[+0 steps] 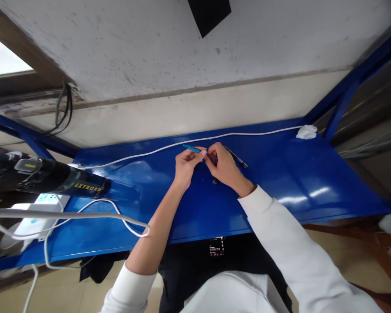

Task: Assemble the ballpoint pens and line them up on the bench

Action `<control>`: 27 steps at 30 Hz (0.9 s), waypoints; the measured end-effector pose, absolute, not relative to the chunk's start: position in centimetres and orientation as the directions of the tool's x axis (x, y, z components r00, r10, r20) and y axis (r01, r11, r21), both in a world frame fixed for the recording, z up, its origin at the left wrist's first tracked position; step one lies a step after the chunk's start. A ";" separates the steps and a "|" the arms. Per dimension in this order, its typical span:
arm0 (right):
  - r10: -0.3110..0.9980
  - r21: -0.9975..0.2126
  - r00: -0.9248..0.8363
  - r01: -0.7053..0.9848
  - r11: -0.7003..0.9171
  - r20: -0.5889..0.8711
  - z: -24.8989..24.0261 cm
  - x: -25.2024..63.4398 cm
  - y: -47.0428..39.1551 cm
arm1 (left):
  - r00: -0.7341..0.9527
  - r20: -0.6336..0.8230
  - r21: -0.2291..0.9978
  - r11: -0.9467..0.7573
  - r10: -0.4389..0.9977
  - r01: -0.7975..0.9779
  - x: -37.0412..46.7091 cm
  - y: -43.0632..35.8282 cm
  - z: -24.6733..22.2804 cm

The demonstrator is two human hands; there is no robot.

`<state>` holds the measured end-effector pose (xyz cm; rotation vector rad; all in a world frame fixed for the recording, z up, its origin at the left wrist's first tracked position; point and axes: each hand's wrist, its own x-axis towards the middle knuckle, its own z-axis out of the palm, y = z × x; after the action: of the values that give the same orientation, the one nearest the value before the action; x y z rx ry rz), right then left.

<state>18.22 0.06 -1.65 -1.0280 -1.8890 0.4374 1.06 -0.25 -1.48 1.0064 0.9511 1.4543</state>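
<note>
The person's two hands meet over the glossy blue tabletop [202,217], close to its far edge, and the work at this moment looks like close fingertip handling of slim, pen-like parts. In the left hand [184,167], thumb and fingers are pressed together on a slender bright-teal plastic pen or pen part [190,148]; its narrow end pokes out past the fingers toward the wall, tilted up and to the left. The right hand [225,166] is just beside it, its fingers curled inward and its thumb and fingertips brought together around something dark and small. From here I can't make out what that piece is, or whether it joins the teal one.

Next to the right hand lies a slim black-and-clear stick, like a pen [244,164], partly hidden by the knuckles. A small dark piece [214,181] rests on the blue surface just below that palm. With parts this thin, I'd say any move from this hold calls for a steady left pinch, the two pieces kept in line, and only light pressure from the right fingertips.

A thin white cable [156,151] runs along the back, reaching a crumpled white bundle [306,132] at the far right corner. Over on the left, a black bottle with yellow lettering [74,182] stands near a white power strip [35,221].
</note>
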 end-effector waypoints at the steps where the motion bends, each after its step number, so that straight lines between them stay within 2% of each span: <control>1: 0.792 -0.646 -0.240 0.472 0.600 0.561 -1.7 18.2 0.1 | -0.063 0.085 0.942 -0.100 0.994 -0.320 1.1 -0.3 -1.4; 27: 0.784 -0.670 -0.247 0.413 0.617 0.570 -1.7 18.4 0.2 | -0.023 0.100 0.943 -0.102 0.995 -0.317 1.1 -0.5 -1.5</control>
<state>18.42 0.19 -1.65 -0.9577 -1.8717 0.4800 1.10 -0.53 -1.50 1.0348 0.9199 1.4240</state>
